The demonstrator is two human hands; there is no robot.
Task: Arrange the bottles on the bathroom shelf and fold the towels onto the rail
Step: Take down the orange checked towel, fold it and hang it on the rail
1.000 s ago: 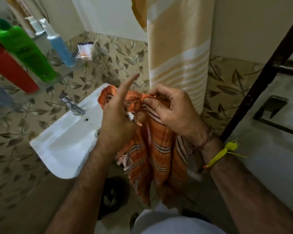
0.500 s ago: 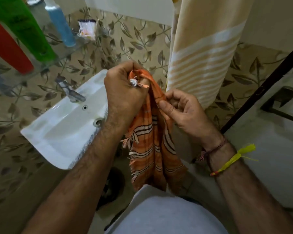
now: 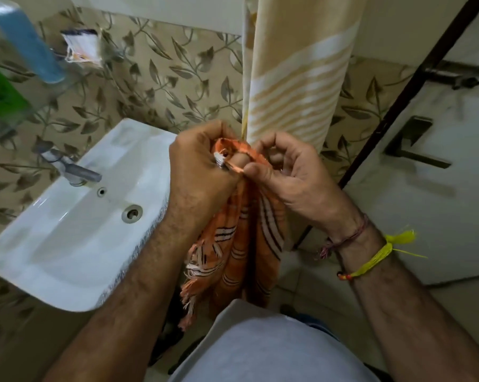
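An orange striped towel with fringed ends hangs bunched between both hands, in front of my body. My left hand grips its top edge in a fist. My right hand pinches the same edge right beside it, thumb against the cloth. A beige towel with white stripes hangs straight down just behind my hands. On the glass shelf at the upper left stand a blue bottle and a green bottle, both partly cut off by the frame.
A white washbasin with a metal tap sits at the left below the shelf. A small white packet lies at the shelf's far end. A door with a dark handle stands at the right. Leaf-patterned tiles cover the wall.
My hands have come close together at the orange towel's top edge, the right hand now pinching beside the left. The view has tilted down, so less of the shelf shows.
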